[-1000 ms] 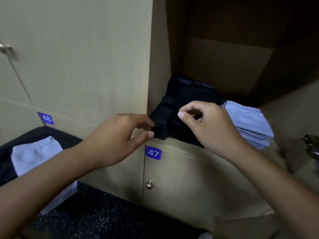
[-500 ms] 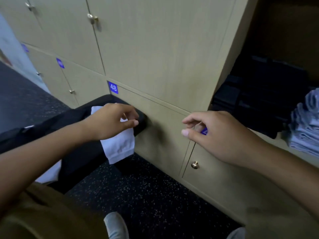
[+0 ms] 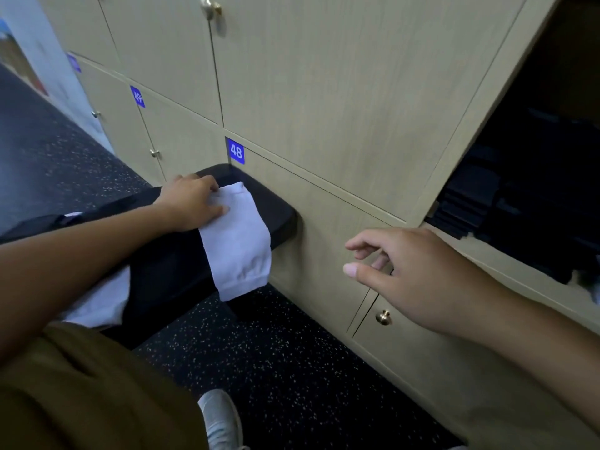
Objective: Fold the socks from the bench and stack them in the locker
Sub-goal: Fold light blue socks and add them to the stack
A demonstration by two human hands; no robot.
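Two hands: left hand (image 3: 191, 203), right hand (image 3: 418, 280). Two white socks on the worktop (image 3: 279, 216): one sock (image 3: 238, 241) draped over its front edge, a second sock (image 3: 97, 303) partly hidden. Three blue number plates, four brass knobs, one shoe (image 3: 220, 417).

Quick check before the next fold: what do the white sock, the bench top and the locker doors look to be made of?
White sock: soft knit fabric, apparently cotton; it drapes limply over the bench edge, cuff gathered. Bench top: black padded vinyl or leather, judging by its rounded edge and dull sheen. Locker doors: matte wood-grain laminate, probably, with brass-coloured knobs.
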